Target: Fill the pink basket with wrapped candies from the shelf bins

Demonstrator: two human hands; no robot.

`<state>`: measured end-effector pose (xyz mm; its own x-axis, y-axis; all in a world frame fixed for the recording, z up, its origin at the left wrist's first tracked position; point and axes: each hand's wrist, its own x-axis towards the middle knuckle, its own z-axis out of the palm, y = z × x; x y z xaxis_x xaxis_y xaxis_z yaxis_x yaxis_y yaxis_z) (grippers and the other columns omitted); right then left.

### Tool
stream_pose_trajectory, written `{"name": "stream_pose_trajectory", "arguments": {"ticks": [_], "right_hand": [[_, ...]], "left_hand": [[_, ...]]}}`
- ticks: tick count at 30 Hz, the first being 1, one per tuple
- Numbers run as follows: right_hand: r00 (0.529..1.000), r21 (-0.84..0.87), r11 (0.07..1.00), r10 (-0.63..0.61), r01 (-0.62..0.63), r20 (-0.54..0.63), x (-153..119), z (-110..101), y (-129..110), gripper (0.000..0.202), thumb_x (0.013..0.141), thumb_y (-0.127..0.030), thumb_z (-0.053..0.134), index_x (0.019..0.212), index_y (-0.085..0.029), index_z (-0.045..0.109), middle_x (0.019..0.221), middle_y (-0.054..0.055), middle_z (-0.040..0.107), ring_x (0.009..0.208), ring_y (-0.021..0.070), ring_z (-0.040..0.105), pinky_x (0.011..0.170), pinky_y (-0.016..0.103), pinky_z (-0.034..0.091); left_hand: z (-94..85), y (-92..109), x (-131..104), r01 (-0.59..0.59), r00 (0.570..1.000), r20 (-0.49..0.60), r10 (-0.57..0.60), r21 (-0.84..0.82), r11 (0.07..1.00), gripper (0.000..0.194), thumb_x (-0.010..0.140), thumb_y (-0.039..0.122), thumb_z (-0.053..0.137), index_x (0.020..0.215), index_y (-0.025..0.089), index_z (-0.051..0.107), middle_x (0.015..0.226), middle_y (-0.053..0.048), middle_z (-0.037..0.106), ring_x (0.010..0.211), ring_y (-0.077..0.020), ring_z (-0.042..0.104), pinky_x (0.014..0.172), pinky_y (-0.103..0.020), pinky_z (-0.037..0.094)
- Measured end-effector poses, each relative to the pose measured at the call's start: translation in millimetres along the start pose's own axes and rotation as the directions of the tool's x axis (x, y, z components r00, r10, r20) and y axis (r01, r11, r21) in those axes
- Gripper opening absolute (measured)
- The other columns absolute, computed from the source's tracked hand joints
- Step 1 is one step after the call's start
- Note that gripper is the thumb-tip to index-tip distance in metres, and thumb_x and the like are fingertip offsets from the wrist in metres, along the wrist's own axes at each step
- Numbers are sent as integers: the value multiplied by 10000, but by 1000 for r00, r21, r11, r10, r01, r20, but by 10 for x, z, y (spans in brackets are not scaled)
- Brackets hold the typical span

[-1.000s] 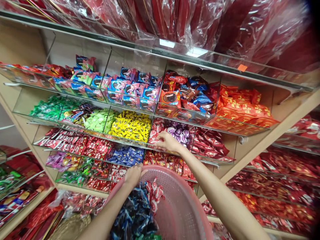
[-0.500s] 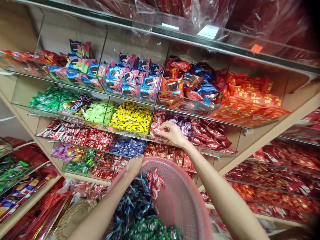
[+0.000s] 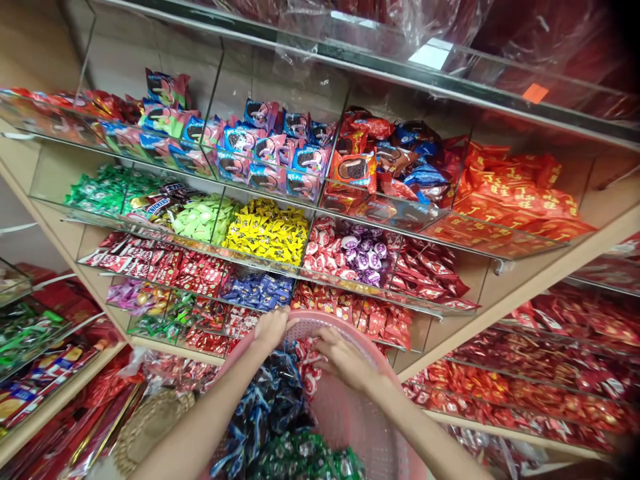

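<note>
My left hand [image 3: 273, 331] is closed around the far rim of a pink plastic basket [image 3: 370, 347]. Inside the basket lie dark blue wrapped candies [image 3: 273, 400], green wrapped candies [image 3: 310, 457] and a small cluster of red-and-white wrapped candies [image 3: 306, 352]. Over the basket's far side, my right hand [image 3: 345, 360] reaches in with its fingers loosely bent and apart, the fingertips beside the red-and-white cluster. Slight blur hides whether a candy still touches them. More red-and-white candies [image 3: 320, 245] fill a shelf bin beyond, alongside purple-and-white ones [image 3: 367, 253].
Clear-fronted shelves hold yellow candies [image 3: 267, 232], blue packets [image 3: 257, 291], small wrapped cakes [image 3: 270, 150] and orange-red packets [image 3: 520, 187]. A glass shelf edge [image 3: 380, 57] crosses overhead. A woven basket [image 3: 150, 433] stands at lower left. Red packets [image 3: 540, 360] line the right-hand shelves.
My right hand has come down from the red-and-white candy bin into the pink basket, and its fingers have loosened. My left hand stays on the rim.
</note>
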<state>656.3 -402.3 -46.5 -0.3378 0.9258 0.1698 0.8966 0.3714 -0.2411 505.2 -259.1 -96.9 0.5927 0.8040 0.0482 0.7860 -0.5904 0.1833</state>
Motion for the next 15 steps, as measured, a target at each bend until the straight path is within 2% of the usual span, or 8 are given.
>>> {"name": "stream_pose_trajectory", "arguments": {"ticks": [3,5,8,12,15], "right_hand": [[990,-205,975,-63,89,129,-13,234,46,151,812,-267,610,939,-184,612,1174,73,542,1094,230,479,841,317,479],[982,-276,951,-99,141,161,6,338,70,174,814,-277,610,953,-172,610,1173,71,545,1094,232,475,782,290,493],[975,-328,924,-147,195,165,43,449,108,177,837,-237,580,994,-159,603,1165,67,554,1085,214,477,739,259,494],[974,-351,914,-151,204,172,68,554,165,103,856,-164,538,919,-146,618,1150,65,565,1067,196,496,786,265,491],[977,-334,924,-140,187,159,57,605,181,120,871,-156,508,922,-148,616,1156,63,568,1066,197,504,832,295,486]], "left_hand": [[15,-5,2,4,1000,-3,-4,-1,1000,474,887,544,288,1066,176,527,972,-133,666,909,-253,647,744,-338,487],[23,-6,4,7,1000,-7,-7,-6,1000,476,889,540,285,1071,172,526,971,-139,666,915,-252,646,758,-344,483],[31,-10,5,4,1000,-16,-4,-13,1000,465,891,532,288,1064,173,527,949,-133,670,908,-255,648,754,-348,484],[43,-19,9,-10,999,-38,10,-7,1000,433,892,518,305,1034,178,531,929,-116,671,881,-258,654,722,-345,494],[57,-24,11,-11,999,-43,11,4,1000,414,886,511,333,1037,179,529,939,-112,671,874,-258,655,720,-344,497]]}}
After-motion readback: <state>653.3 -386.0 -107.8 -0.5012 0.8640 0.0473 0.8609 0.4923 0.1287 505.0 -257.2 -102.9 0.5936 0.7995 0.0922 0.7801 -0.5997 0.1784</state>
